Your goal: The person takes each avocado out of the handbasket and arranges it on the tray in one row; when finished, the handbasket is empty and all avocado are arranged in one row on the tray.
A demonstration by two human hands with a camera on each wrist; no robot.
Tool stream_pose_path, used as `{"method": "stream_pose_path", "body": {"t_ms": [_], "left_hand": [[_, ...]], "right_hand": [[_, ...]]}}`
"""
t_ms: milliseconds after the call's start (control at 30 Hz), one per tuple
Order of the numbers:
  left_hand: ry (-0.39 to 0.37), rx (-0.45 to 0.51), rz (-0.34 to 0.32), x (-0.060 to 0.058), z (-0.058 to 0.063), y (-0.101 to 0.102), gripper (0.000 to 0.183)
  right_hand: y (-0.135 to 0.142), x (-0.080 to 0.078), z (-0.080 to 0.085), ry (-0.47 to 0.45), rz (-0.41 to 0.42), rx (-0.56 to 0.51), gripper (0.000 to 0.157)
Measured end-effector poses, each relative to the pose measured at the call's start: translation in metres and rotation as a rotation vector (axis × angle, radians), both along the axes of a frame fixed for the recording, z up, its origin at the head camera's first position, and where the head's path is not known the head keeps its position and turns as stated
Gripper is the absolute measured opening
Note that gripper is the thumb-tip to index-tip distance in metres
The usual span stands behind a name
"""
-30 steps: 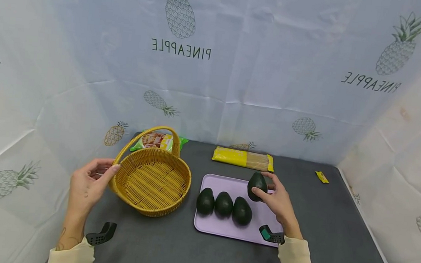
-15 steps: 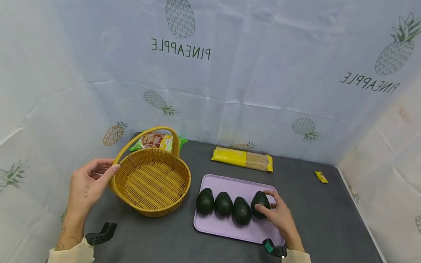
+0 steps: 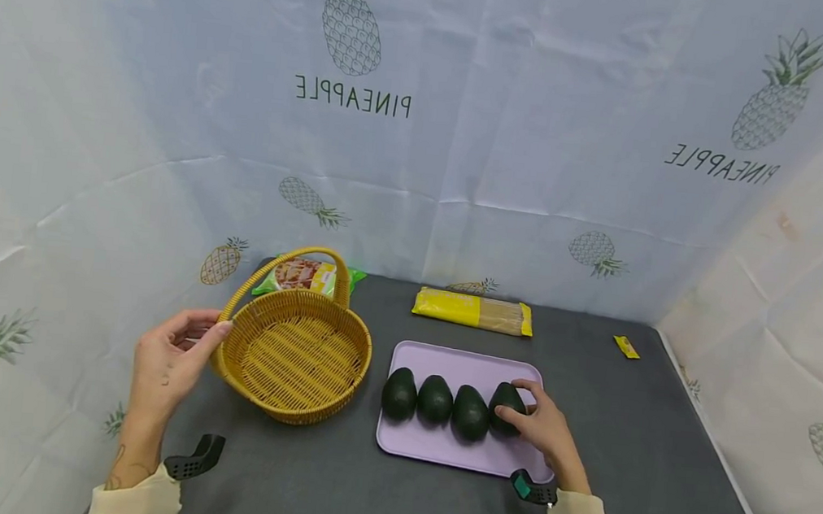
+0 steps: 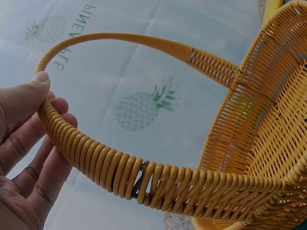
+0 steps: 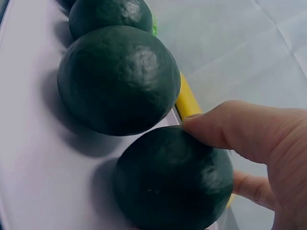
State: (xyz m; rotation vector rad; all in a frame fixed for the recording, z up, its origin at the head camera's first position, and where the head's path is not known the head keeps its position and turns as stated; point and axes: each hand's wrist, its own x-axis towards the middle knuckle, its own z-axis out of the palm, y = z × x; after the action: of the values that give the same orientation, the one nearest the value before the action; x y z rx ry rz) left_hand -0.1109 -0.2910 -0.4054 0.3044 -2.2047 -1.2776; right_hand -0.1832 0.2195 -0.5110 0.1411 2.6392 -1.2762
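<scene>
A yellow wicker basket (image 3: 300, 353) stands left of centre in the head view, its tall handle (image 4: 91, 155) arching over it. My left hand (image 3: 170, 362) pinches that handle between thumb and fingers on its near left side. On the lilac tray (image 3: 439, 447), dark green avocados lie in a row. The rightmost avocado (image 3: 507, 404) is gripped by my right hand (image 3: 544, 424), thumb on its near side and fingers round the back. In the right wrist view the thumb presses the top of this avocado (image 5: 172, 177), close beside its neighbour (image 5: 120, 81).
Behind the tray lies a yellow packet of noodles (image 3: 474, 311). A green food packet (image 3: 307, 275) sits behind the basket, partly hidden by its handle. Toward the right back is a small yellow sachet (image 3: 626, 347). A pineapple-print cloth (image 3: 525, 136) rises around the dark table (image 3: 303, 484).
My right hand has lowered the avocado from above the tray to the right end of the row. My left hand keeps its hold on the basket handle, practically still.
</scene>
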Motion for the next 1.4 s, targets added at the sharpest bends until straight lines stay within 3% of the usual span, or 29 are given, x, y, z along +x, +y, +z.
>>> {"method": "stream_pose_path", "body": {"t_ms": [600, 900, 1400], "left_hand": [[-0.002, -0.012, 0.003, 0.003, 0.001, 0.002, 0.024], [-0.001, -0.032, 0.014, 0.003, 0.002, 0.002, 0.024], [-0.007, -0.059, 0.018, 0.001, 0.004, 0.002, 0.024]], "right_hand": [[0.001, 0.003, 0.011, -0.021, 0.073, 0.161, 0.073], [0.002, 0.006, 0.013, -0.050, 0.105, 0.114, 0.083], [0.009, 0.004, 0.014, -0.042, 0.133, 0.156, 0.084]]}}
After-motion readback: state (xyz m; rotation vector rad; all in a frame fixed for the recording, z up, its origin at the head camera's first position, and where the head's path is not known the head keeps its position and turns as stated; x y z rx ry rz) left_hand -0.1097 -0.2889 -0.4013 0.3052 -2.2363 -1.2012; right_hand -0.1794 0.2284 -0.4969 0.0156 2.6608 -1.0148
